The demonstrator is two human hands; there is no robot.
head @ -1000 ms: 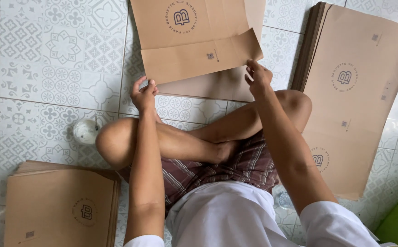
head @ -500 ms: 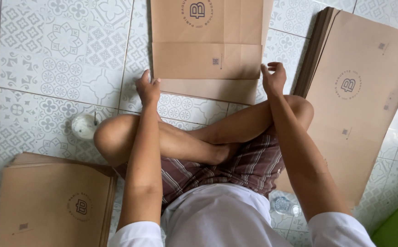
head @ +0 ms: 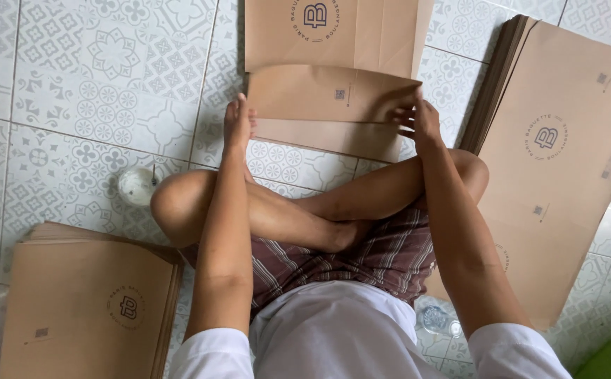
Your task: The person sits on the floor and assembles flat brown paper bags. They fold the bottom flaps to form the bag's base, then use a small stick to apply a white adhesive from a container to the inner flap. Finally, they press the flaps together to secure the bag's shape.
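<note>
Patterned grey-white floor tiles spread under me where I sit cross-legged. Left of my left hand lie a stack of flat brown bags and a small white cup. That hand presses flat, fingers together, on the folded bag; my right hand pinches its folded flap's right edge. Further right lies another tall stack of bags.

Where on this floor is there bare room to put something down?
Bare tile lies at upper left, bordered by the folded bag, the white cup and the left stack. A narrow strip runs between the bag and the right stack. Around the knees and both hands, left and right, it is crowded.
</note>
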